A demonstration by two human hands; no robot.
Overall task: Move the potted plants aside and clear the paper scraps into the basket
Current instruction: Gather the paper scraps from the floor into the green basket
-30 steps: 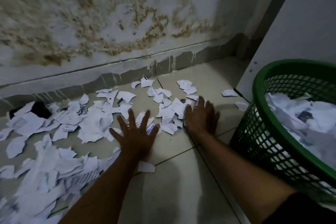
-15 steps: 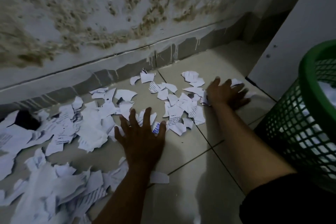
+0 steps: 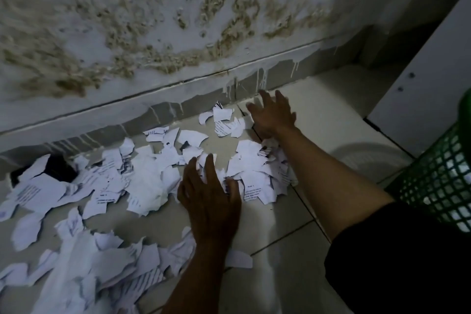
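Observation:
Torn white paper scraps [image 3: 142, 181] lie scattered over the tiled floor along the wall's foot. My left hand [image 3: 211, 194] lies flat, fingers spread, on the scraps in the middle of the floor. My right hand [image 3: 272, 115] reaches far forward with straight fingers to the scraps by the skirting. A bunched heap of scraps [image 3: 257, 176] lies between the two hands, under my right forearm. The green mesh basket [image 3: 438, 181] stands at the right edge, paper showing through its wall. No potted plant is in view.
A stained, peeling wall [image 3: 178, 20] with a grey skirting closes the far side. A white panel [image 3: 428, 64] stands at the right behind the basket. A dark hole [image 3: 58, 168] shows low in the skirting at the left.
My right hand has swept from the floor's right side up to the scraps near the skirting, pushing pieces into a heap. My left hand stays flat. The view shifted left, so less basket shows.

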